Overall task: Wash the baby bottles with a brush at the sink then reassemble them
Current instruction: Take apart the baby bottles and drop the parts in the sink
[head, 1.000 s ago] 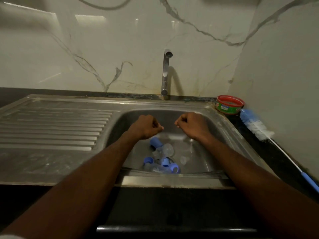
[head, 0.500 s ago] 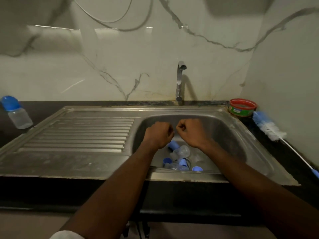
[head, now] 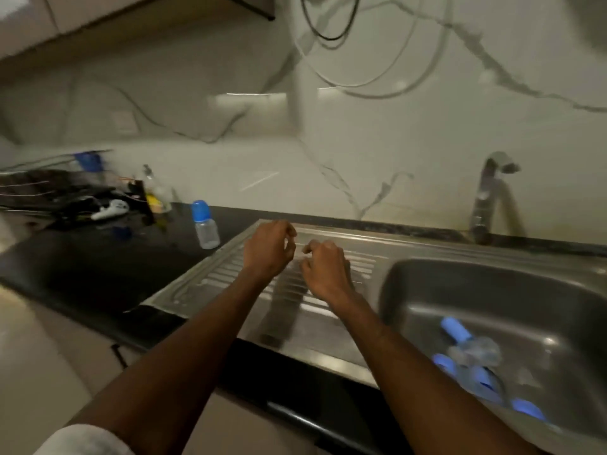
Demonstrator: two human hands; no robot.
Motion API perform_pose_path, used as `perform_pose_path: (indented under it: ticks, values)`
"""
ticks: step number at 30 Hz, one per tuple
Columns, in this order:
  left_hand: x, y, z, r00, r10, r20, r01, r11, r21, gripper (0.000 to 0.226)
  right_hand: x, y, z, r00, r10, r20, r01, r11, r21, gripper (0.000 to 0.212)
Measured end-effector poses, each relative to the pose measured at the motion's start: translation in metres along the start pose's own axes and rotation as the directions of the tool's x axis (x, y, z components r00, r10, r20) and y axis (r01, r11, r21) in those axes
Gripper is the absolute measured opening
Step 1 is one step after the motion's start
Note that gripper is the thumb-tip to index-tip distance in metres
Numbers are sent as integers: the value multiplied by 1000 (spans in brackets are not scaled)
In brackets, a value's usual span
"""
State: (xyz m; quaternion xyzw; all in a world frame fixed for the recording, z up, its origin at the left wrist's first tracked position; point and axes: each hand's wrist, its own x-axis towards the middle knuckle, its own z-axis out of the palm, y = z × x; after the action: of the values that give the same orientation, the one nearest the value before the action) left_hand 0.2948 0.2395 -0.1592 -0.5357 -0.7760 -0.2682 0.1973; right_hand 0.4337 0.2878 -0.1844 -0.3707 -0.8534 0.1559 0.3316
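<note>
Both hands empty, left hand (head: 269, 249) and right hand (head: 323, 267) fingers loosely curled; likely next: grab the capped bottle (head: 205, 224) left of centre by its body.

Dim, greenish indoor light. We note a streak of glare on the marble backsplash (head: 256, 96), soft arm shadows across the drainboard (head: 282, 310), motion blur smearing the bottle parts (head: 473, 362) in the basin, and wide-angle bending at frame edges.

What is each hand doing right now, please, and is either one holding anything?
Left hand: fingers loosely curled, holding nothing, above the drainboard.
Right hand: fingers loosely curled, holding nothing, beside it.
</note>
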Motion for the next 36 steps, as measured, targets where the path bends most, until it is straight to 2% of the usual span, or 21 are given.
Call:
perform_pose_path:
  ticks: [4, 8, 10, 13, 15, 17, 20, 21, 24, 26, 32, 36]
  values:
    - [-6, -78, -34, 995, -76, -62, 80, 995, 61, 15, 16, -57, 55, 997, -62, 50, 58, 996, 75, 19]
    - [-6, -136, -48, 966, -236, -106, 245, 966, 84, 19, 16, -77, 98, 978, -150, 147, 154, 988, -11, 29]
    - [1, -166, -44, 930, -335, -152, 341, 940, 16, 30, 16, -71, 107, 968, -152, 201, 167, 984, -58, 34]
    - [18, -196, -27, 821, -523, -227, 490, 851, -188, 49, 18, -59, 112, 963, -179, 201, 196, 978, -69, 33]
    - [36, -206, -14, 763, -618, -189, 557, 778, -291, 72, 19, -59, 114, 964, -198, 176, 214, 974, -77, 31]
    - [56, -216, 0, 723, -685, -93, 616, 700, -361, 90, 19, -61, 113, 966, -196, 170, 212, 974, -82, 32]
    - [82, -232, 20, 680, -732, -36, 662, 635, -398, 102, 18, -63, 112, 965, -207, 158, 222, 972, -81, 33]
    - [86, -233, 25, 682, -730, -33, 651, 627, -427, 98, 18, -63, 112, 965, -211, 155, 225, 971, -82, 33]
    - [89, -234, 37, 687, -727, -22, 619, 600, -507, 64, 18, -63, 112, 963, -219, 155, 235, 967, -96, 34]
    - [86, -233, 41, 687, -725, -46, 597, 600, -532, 49, 18, -64, 112, 962, -222, 156, 240, 965, -104, 35]
    - [58, -211, 30, 758, -647, -79, 472, 629, -618, 40, 19, -62, 110, 961, -210, 179, 227, 971, -76, 30]
    - [30, -183, 11, 770, -636, 53, 446, 478, -756, 33, 19, -67, 103, 989, -141, 44, 136, 986, 94, 19]
